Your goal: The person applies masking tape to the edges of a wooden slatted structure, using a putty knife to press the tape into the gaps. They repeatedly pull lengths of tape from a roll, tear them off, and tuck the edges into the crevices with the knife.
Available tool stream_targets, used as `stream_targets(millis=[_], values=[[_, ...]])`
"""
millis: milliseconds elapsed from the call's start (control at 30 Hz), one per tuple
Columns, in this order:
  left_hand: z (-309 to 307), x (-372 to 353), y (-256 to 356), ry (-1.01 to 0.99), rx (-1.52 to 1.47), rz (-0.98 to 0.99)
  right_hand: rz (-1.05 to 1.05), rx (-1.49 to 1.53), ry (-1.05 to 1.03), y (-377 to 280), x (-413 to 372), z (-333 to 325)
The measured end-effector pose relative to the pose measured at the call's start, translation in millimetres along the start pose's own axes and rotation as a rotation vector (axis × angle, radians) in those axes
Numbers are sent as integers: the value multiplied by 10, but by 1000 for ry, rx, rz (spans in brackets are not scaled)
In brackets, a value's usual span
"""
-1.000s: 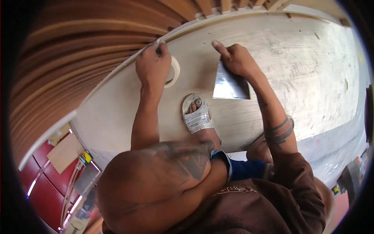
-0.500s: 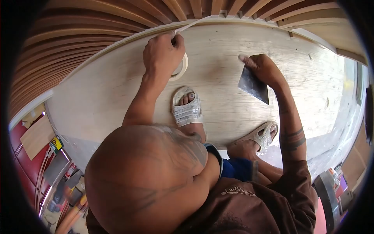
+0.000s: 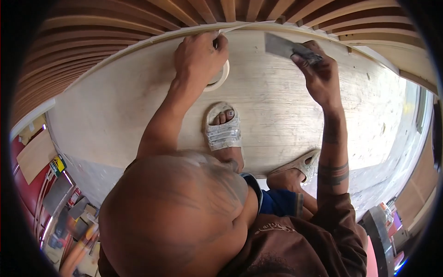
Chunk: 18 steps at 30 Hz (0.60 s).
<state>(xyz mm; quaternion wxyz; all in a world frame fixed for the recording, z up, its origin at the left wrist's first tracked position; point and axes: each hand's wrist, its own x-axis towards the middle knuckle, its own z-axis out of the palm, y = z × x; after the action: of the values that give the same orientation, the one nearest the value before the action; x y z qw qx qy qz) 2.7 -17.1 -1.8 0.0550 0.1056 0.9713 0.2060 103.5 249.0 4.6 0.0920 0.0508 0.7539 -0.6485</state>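
Observation:
My left hand is closed on a roll of pale masking tape, whose ring shows below and right of the fingers. From its fingertips a thin strip of tape stretches right along the pale edge below the wooden slats. My right hand grips a flat grey scraper blade, raised over the board and pointing left toward the slats. A pale wooden board lies under both hands.
Curved brown slats span the top. Two sandalled feet rest on the board. At the lower left are a leaning wood panel, a yellow-green box and assorted items. A dark object stands at the lower right.
My right hand has moved up, turning the blade from pointing down to pointing left near the slats. My left hand and the tape roll have shifted slightly right and up.

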Motion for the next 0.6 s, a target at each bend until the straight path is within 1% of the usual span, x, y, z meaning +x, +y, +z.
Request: stream_targets(millis=[67,100,133,200,233,367,433,567,600], values=[[51,-17,-52,41,-21,24,-238,-105,323,64,38,173],[48,-28,-43,38,-35,11,-301,-54,412,120,82,272],[41,-32,-36,35,-51,1,-302,-54,410,154,89,325],[-10,-18,-26,16,-70,0,-286,-84,491,205,84,388],[-20,-17,-27,-5,-88,-3,-343,-110,526,237,109,411],[-2,30,-41,-18,-62,-20,-387,-113,568,273,165,433],[-32,49,-9,-11,-51,-48,-358,-238,578,256,182,431],[-29,61,7,32,-29,-23,-347,-243,603,288,188,478],[-28,59,16,45,-23,-21,-395,-268,610,277,184,491]])
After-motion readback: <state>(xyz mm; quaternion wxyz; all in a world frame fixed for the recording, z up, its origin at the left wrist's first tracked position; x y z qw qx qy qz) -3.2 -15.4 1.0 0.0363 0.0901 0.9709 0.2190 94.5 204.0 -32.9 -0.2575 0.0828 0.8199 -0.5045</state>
